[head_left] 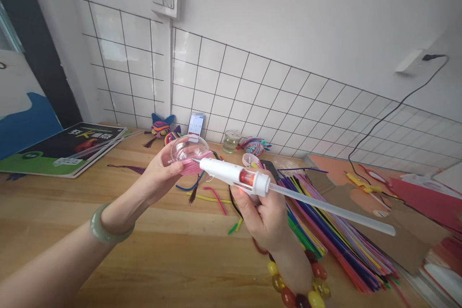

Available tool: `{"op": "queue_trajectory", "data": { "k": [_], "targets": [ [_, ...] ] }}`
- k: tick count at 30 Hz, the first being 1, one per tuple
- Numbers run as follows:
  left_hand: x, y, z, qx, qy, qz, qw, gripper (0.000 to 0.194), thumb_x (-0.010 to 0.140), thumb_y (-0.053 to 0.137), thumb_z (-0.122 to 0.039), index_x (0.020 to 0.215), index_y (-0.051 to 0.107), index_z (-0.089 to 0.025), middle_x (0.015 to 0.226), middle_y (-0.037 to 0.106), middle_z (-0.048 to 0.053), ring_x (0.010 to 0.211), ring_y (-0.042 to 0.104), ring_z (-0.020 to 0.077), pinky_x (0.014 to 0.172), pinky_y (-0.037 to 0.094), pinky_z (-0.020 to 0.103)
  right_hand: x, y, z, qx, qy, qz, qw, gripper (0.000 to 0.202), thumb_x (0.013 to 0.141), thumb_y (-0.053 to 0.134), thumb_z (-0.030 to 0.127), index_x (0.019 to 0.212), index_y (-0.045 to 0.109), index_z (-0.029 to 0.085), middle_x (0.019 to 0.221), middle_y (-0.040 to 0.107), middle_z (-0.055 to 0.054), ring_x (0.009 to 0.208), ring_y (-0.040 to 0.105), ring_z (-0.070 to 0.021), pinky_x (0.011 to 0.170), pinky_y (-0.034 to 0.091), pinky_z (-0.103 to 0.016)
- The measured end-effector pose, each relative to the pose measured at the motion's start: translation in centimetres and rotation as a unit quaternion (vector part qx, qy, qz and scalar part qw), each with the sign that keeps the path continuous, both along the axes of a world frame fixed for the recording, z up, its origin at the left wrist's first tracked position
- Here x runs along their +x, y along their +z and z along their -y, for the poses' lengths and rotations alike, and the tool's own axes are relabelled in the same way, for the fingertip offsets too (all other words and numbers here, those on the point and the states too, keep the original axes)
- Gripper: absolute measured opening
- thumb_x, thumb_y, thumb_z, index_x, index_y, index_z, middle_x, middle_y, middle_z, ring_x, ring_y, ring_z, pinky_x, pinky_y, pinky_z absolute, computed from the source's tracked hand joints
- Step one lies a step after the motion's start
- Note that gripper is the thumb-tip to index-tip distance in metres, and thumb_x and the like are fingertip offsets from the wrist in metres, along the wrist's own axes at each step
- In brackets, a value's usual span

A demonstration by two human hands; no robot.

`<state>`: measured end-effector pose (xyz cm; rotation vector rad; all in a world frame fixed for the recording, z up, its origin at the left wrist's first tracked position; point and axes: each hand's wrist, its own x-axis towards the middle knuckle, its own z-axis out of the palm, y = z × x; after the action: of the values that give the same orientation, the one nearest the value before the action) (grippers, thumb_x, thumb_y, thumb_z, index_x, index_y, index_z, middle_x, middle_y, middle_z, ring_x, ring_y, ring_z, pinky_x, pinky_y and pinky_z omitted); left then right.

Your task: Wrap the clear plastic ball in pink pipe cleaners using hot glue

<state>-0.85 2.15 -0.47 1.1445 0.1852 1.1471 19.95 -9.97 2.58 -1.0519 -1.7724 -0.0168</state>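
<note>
My left hand (165,166) grips a clear plastic dome (188,148) with pink strips, which look like pipe cleaners, along its lower part. In my right hand (265,216) is a white hot glue gun (225,172), with my fingers wrapped round its handle. A long translucent glue stick (335,209) sticks out of its rear end. The gun's metal nozzle points left and meets or nearly meets the dome's pink edge; I cannot tell whether they touch. An orange part shows through the gun's side opening.
Many coloured pipe cleaners (332,231) lie in a bundle at the right. Behind stand a glass jar (231,141), a phone (195,125) and striped fish-like crafts (254,146). A yellow tool (364,183) with a black cord rests on cardboard. A printed board (68,147) lies at the left.
</note>
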Motion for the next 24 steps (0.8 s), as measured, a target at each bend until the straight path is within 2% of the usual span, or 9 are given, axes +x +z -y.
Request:
{"op": "queue_trajectory", "data": {
  "k": [3, 6, 9, 14, 19, 24],
  "targets": [
    [0.0, 0.1, 0.1, -0.001, 0.003, 0.0, 1.0, 0.068, 0.071, 0.084, -0.032, 0.13, 0.054, -0.021, 0.13, 0.065, 0.016, 0.121, 0.061, 0.0331, 0.102, 0.047, 0.041, -0.1, 0.5, 0.1, -0.007, 0.016, -0.032, 0.999, 0.016, 0.091, 0.059, 0.027, 0.106, 0.058, 0.02, 0.09, 0.065, -0.005, 0.069, 0.062, -0.0162, 0.059, 0.05, -0.026],
    [0.1, 0.4, 0.3, -0.004, 0.003, 0.003, 1.0, 0.066, 0.071, 0.084, -0.032, 0.129, 0.056, -0.021, 0.129, 0.066, 0.016, 0.119, 0.062, 0.0339, 0.102, 0.047, 0.044, 0.1, 0.9, 0.1, -0.065, 0.043, -0.104, 0.991, 0.013, 0.093, 0.056, 0.032, 0.095, 0.059, 0.019, 0.071, 0.057, 0.001, 0.052, 0.049, -0.0111, 0.048, 0.043, -0.024],
    [0.2, 0.6, 0.5, -0.013, 0.01, 0.003, 1.0, 0.064, 0.07, 0.084, -0.032, 0.127, 0.058, -0.021, 0.127, 0.067, 0.015, 0.118, 0.063, 0.0331, 0.103, 0.046, 0.045, 0.4, 1.0, -0.3, -0.131, 0.081, -0.178, 0.972, 0.024, 0.095, 0.053, 0.04, 0.085, 0.057, 0.018, 0.063, 0.049, 0.004, 0.046, 0.04, -0.0089, 0.044, 0.035, -0.024],
    [0.2, 0.6, 0.5, -0.016, 0.021, -0.006, 1.0, 0.062, 0.07, 0.083, -0.033, 0.127, 0.06, -0.021, 0.124, 0.069, 0.014, 0.118, 0.063, 0.0321, 0.102, 0.047, 0.042, 1.2, 1.2, -1.0, -0.187, 0.16, -0.241, 0.939, 0.027, 0.094, 0.055, 0.044, 0.09, 0.056, 0.018, 0.071, 0.06, 0.001, 0.044, 0.041, -0.0066, 0.04, 0.031, -0.022],
    [0.2, 0.4, 0.4, -0.035, 0.036, -0.01, 0.999, 0.06, 0.071, 0.081, -0.03, 0.126, 0.06, -0.02, 0.121, 0.071, 0.013, 0.114, 0.064, 0.0304, 0.095, 0.051, 0.038, 2.5, 1.2, -1.6, -0.285, 0.225, -0.217, 0.906, 0.03, 0.093, 0.056, 0.046, 0.094, 0.056, 0.016, 0.074, 0.062, 0.0, 0.044, 0.039, -0.0053, 0.041, 0.031, -0.021],
    [0.1, 0.2, 0.4, -0.05, 0.047, -0.022, 0.997, 0.057, 0.071, 0.081, -0.031, 0.124, 0.061, -0.022, 0.123, 0.07, 0.013, 0.116, 0.063, 0.0313, 0.093, 0.051, 0.037, 3.1, 0.9, -2.3, -0.428, 0.256, -0.116, 0.859, 0.033, 0.091, 0.058, 0.048, 0.097, 0.052, 0.016, 0.074, 0.064, 0.0, 0.043, 0.038, -0.0038, 0.04, 0.031, -0.018]
  ]
}}
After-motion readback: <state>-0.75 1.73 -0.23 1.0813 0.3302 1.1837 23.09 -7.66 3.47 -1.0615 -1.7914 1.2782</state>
